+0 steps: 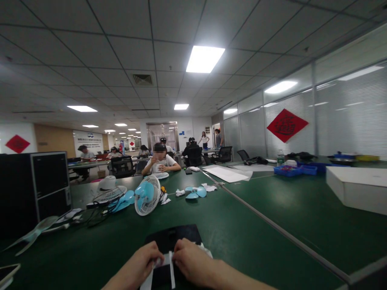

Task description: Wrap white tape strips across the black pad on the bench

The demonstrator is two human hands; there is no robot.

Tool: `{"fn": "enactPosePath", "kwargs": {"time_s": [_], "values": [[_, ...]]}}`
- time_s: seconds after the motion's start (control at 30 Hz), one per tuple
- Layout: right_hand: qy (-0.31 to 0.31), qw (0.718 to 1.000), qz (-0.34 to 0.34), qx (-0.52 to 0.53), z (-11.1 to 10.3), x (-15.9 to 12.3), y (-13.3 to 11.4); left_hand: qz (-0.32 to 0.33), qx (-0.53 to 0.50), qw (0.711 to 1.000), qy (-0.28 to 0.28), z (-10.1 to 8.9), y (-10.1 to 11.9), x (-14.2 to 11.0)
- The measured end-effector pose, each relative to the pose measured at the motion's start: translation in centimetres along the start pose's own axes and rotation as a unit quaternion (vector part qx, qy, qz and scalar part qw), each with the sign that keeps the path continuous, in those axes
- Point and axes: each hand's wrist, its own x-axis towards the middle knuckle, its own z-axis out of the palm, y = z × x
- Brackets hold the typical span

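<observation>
Both my hands work low in the middle of the view, over a flat black piece (187, 233) on the green table. My left hand (143, 259) is closed, its fingertips pinching a thin whitish, film-like piece (165, 259). Beside it, my right hand (193, 259) has its fingers curled together at the upper end of a narrow white strip (172, 274). Some crumpled white material (207, 250) shows beyond the right hand. Dark surface lies between the whitish edges below. My fingers hide exactly how these pieces are gripped.
A fan head (147, 195), loose blue blades (196, 192) and cables (96, 213) lie ahead. A black computer case (33, 189) stands left. Blue trays (288, 170) and a white box (358, 187) are right. A person (161, 161) sits across the green table (229, 241).
</observation>
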Motion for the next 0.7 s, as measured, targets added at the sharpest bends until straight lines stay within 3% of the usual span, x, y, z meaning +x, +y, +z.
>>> {"fn": "enactPosePath", "kwargs": {"time_s": [0.5, 0.7], "values": [[0.018, 0.993, -0.083, -0.079, 4.4, -1.0, 1.3, 0.016, -0.016, 1.0, 0.019, 0.5, -0.8, 0.3], [0.019, 0.99, -0.116, -0.074, 4.7, -1.0, 1.8, 0.013, -0.023, 0.999, 0.024, 0.6, -1.2, 0.3]]}}
